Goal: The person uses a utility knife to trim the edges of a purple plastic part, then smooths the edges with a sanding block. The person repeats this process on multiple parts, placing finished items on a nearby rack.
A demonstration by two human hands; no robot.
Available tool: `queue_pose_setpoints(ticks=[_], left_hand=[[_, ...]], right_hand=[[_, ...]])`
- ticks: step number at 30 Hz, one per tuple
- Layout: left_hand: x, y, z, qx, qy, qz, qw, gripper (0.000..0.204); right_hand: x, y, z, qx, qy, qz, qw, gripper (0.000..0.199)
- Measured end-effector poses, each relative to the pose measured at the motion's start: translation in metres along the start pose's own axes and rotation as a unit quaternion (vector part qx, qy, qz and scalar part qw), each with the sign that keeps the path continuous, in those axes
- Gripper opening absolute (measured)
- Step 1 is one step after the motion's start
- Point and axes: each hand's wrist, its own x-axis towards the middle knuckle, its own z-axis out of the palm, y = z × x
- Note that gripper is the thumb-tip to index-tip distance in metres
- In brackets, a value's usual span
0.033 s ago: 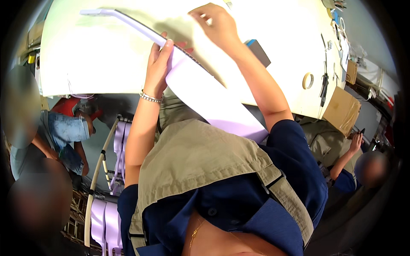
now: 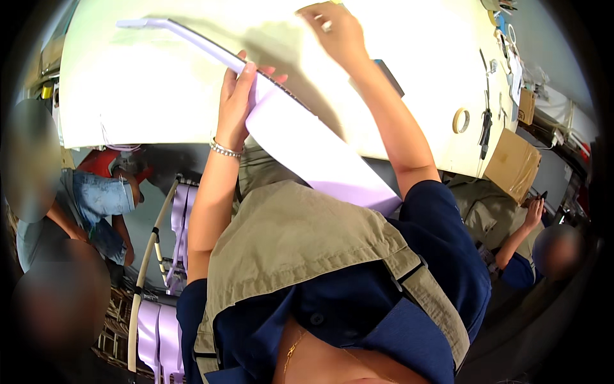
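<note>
A lilac guitar (image 2: 320,153) lies tilted on its side against my apron, its neck running up and left over the white table. The headstock (image 2: 132,24) points to the far left. My left hand (image 2: 238,96) is wrapped around the neck near where it joins the body. The dark fretboard edge (image 2: 281,86) faces away toward the right. Over the table, clear of the strings' side, my right hand (image 2: 339,35) is raised with fingers curled and pinched together; anything between them is too small to make out.
On the white table (image 2: 422,38) are a dark block with a blue edge (image 2: 389,77), partly behind my right forearm, and a tape roll (image 2: 460,120). A cardboard box (image 2: 511,165) stands at the right edge. Racked lilac guitars (image 2: 160,336) are at lower left. People are on both sides.
My right hand has shifted a little to the right, away from the guitar neck. The guitar and my left hand have barely moved.
</note>
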Motion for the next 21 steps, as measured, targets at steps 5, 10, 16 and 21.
queue_pose_setpoints(ticks=[5,10,16,21], left_hand=[[-0.011,-0.002,0.003,0.013,0.03,0.018,0.999,0.063],[-0.008,-0.006,0.002,0.01,0.032,0.011,0.999,0.059],[-0.005,-0.013,-0.006,-0.003,0.024,0.004,1.0,0.062],[-0.004,-0.015,-0.006,-0.045,0.018,0.033,0.998,0.06]], right_hand=[[0.047,0.081,-0.051,-0.221,-0.055,-0.194,0.954,0.032],[0.076,0.086,-0.066,-0.378,-0.202,-0.318,0.845,0.013],[0.077,0.099,-0.07,-0.352,-0.204,-0.22,0.886,0.018],[0.033,0.066,-0.036,-0.05,-0.099,0.083,0.99,0.018]])
